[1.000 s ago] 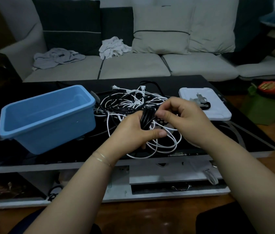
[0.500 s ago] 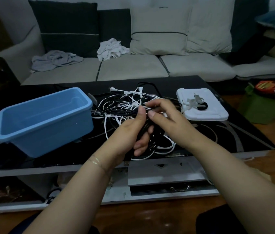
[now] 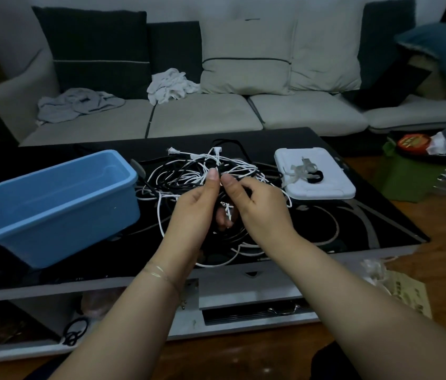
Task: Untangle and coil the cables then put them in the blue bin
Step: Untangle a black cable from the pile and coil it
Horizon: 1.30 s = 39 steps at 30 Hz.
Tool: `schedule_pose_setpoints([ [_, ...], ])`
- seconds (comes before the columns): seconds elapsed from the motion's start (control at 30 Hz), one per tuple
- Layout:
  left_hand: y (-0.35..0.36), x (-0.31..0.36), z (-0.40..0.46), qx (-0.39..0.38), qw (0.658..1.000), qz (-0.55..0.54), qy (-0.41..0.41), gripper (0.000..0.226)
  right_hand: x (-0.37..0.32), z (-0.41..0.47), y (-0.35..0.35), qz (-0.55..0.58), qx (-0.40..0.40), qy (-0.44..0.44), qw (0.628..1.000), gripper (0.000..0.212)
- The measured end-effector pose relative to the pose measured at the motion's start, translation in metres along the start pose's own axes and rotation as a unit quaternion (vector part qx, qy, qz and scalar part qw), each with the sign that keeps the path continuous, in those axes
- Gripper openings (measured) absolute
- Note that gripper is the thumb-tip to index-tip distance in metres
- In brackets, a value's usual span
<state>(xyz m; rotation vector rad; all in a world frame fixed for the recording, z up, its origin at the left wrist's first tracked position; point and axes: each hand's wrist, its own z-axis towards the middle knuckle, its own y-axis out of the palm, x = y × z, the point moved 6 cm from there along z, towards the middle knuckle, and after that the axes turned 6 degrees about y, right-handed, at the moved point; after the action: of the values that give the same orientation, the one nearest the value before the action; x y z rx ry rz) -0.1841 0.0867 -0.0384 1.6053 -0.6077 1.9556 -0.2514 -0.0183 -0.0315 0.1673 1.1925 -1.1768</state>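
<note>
On the black tabletop (image 3: 326,220), mid-frame, a tangle of white & black cables (image 3: 189,174) lies spread out, w/ loops trailing toward the near edge. Both hands work just above it. Left hand (image 3: 194,209): thumb & forefinger pinch a black cable (image 3: 223,193) at the top, other fingers curled round the strands below. Right hand (image 3: 257,207): thumb & forefinger pinch the same black cable right beside the left's fingertips; rest of its fingers curled under. The 2 pinches nearly touch.

Blue bin (image 3: 52,204) sits left of the tangle, near it, tilted a bit; interior looks bare, no cables in it. White lid-like tray (image 3: 323,187) to the right of the tangle carries a pale crumpled strip & a small black loop (image 3: 315,176). Behind the tabletop, a sofa (image 3: 205,116) w/ 2 heaps of cloth on its seat.
</note>
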Motion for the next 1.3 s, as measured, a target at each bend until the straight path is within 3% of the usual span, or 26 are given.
schedule_pose_setpoints([
  [0.27,0.021,0.002,0.007,-0.026,0.998,-0.05,0.006,0.05,0.023,0.012,-0.004,0.07,0.004,0.069,0.995,0.062],
  [0.43,0.034,-0.001,0.026,-0.012,1.0,0.007,-0.006,0.049,0.033,0.022,-0.01,0.105,0.019,0.098,0.989,0.046],
  [0.5,0.034,-0.005,0.035,-0.011,0.999,0.031,0.003,0.048,0.039,0.026,-0.005,0.113,-0.01,0.116,0.987,0.043],
  [0.6,0.028,-0.019,0.045,0.006,0.999,0.046,0.009,0.049,0.053,0.034,0.008,0.079,-0.095,0.158,0.98,0.057],
  [0.67,0.021,-0.03,0.052,0.023,0.997,0.067,0.013,0.049,0.069,0.049,0.002,0.08,-0.11,0.177,0.975,0.059],
  [0.77,0.007,-0.038,0.063,0.044,0.992,0.115,0.017,0.047,0.104,0.089,-0.041,-0.092,-0.021,0.163,0.982,0.036],
  [0.83,0.001,-0.041,0.071,0.052,0.992,0.115,0.015,0.049,0.129,0.111,-0.058,-0.263,-0.009,0.142,0.954,0.027],
  [1.0,-0.004,-0.045,0.084,0.059,0.993,0.105,0.019,0.051,0.173,0.136,-0.041,-0.529,-0.162,0.116,0.825,0.042],
  [1.07,-0.003,-0.046,0.088,0.053,0.993,0.105,0.022,0.047,0.181,0.141,-0.04,-0.576,-0.175,0.096,0.793,0.04],
  [1.17,0.0,-0.049,0.091,0.045,0.994,0.096,0.011,0.046,0.177,0.144,-0.038,-0.602,-0.165,0.0,0.781,0.032],
  [1.23,0.002,-0.05,0.092,0.04,0.995,0.092,0.009,0.047,0.176,0.143,-0.039,-0.599,-0.158,-0.043,0.784,0.026],
  [1.3,0.004,-0.051,0.092,0.038,0.995,0.089,0.007,0.045,0.178,0.142,-0.045,-0.561,-0.145,-0.046,0.814,0.024],
])
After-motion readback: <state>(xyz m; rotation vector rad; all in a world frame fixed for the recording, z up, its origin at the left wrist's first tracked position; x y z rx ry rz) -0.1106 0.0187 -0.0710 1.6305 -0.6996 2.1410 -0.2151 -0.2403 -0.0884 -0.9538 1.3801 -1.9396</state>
